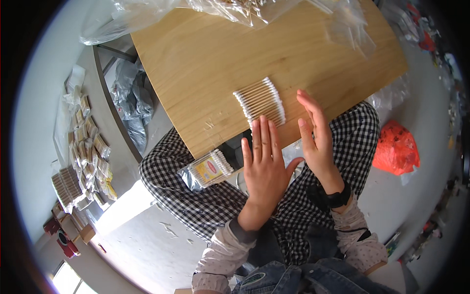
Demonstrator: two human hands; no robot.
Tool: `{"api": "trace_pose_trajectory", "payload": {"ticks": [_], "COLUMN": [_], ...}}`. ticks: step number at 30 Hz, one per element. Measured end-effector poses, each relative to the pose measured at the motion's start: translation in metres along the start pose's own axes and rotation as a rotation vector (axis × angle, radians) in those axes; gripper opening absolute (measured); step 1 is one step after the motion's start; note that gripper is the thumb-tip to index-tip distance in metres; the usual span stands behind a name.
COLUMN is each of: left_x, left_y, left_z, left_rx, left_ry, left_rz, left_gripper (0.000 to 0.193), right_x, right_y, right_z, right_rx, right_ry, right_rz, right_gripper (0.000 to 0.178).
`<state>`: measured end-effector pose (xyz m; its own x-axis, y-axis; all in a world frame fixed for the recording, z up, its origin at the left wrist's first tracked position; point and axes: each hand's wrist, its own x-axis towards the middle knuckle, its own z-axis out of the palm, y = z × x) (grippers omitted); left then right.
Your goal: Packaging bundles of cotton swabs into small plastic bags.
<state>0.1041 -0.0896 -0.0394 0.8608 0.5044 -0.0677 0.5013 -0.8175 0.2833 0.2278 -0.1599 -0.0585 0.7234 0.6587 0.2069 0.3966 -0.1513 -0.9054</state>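
A row of cotton swabs (258,100) with wooden sticks and white tips lies side by side on the wooden table (196,63). My left hand (264,164) is flat with the fingers stretched out, its fingertips at the near edge of that row. To the right of the row, my right hand (316,139) is held up on edge, fingers extended and holding nothing. A clear pack of cotton swabs (210,169) with a yellow label sits at the table's near left corner, left of my left hand.
A clear plastic bag (235,10) of loose swabs lies along the table's far edge. Many packed swab packets (88,147) are piled on the left. A red plastic bag (396,147) stands on the floor to the right. Several stray swabs (169,229) lie on the floor.
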Motion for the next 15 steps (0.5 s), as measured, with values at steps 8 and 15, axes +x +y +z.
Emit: {"api": "trace_pose_trajectory", "payload": {"ticks": [8,15], "left_x": [0.015,0.045], "left_y": [-0.018,-0.008], "left_z": [0.001,0.010], "left_rx": [-0.931,-1.571], "left_ry": [0.341,0.621], "left_rz": [-0.036,-0.134], "left_gripper": [0.076,0.074], "right_x": [0.023,0.038], "right_y": [-0.010,-0.004], "right_z": [0.002,0.030], "right_rx": [0.322,0.551], "right_ry": [0.049,0.007], "right_rz": [0.132,0.133], "right_gripper": [0.045,0.061]}}
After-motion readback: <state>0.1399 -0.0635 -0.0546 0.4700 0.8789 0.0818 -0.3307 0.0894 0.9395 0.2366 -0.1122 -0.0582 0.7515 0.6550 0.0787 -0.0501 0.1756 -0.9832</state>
